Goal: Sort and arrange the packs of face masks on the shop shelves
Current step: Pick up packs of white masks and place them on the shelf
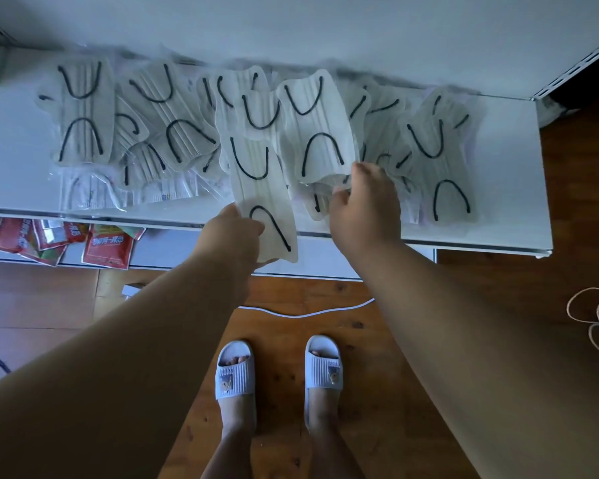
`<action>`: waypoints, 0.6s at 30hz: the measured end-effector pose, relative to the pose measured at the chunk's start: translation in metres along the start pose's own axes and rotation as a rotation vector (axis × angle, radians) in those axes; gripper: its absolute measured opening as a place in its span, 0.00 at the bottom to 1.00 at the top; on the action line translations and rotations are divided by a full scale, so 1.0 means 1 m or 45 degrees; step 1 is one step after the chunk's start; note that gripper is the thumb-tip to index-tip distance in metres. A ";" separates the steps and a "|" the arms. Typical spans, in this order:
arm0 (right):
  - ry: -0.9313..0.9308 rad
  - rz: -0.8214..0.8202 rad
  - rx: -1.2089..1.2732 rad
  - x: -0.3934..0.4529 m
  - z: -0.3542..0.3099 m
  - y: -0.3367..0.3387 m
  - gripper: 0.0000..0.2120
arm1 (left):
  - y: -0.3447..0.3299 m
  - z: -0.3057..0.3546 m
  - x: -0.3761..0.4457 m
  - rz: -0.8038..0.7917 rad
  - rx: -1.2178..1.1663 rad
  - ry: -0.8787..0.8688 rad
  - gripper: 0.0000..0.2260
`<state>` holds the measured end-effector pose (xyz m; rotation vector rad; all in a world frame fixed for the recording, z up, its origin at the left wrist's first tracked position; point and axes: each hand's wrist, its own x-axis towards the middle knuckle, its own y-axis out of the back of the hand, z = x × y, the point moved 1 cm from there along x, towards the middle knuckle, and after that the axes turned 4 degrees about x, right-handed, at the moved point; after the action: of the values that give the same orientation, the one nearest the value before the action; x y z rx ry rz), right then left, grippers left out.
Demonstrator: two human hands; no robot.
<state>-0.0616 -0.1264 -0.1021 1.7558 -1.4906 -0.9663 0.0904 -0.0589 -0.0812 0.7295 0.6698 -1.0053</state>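
On the white shelf many packs of face masks lie spread in loose, overlapping rows, most with their long axis running from the front edge toward the back wall, the black ear loops showing as arcs at each end. The left hand pinches the near end of one mask pack, thumb on top and fingers curled beneath; this pack points away from the person, tilted slightly left at its far end, and its near end hangs out past the shelf's front edge. The right hand sits just beside it, fingers curled onto the near end of a second mask pack, which also runs lengthwise toward the wall and lies over other packs. Whether the right hand lifts it or only grips it cannot be told. On the lower shelf, red snack packets lie at the left. Below, two feet in pale slippers stand on the wooden floor.
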 end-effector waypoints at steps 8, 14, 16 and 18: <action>-0.377 -0.084 0.894 -0.034 -0.015 0.018 0.11 | -0.004 0.013 -0.005 -0.106 -0.321 0.054 0.11; -0.152 -0.241 0.551 -0.030 -0.012 0.013 0.10 | 0.001 0.012 0.005 -0.001 -0.190 0.047 0.06; -0.055 -0.276 0.243 -0.012 -0.007 0.003 0.15 | 0.004 0.008 0.006 0.041 -0.199 0.037 0.07; 0.011 -0.481 -0.223 0.002 -0.004 -0.006 0.25 | 0.006 0.001 0.008 0.090 -0.199 0.018 0.07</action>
<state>-0.0550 -0.1275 -0.1049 1.9438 -1.0495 -1.2329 0.0994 -0.0619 -0.0852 0.6195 0.7218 -0.8731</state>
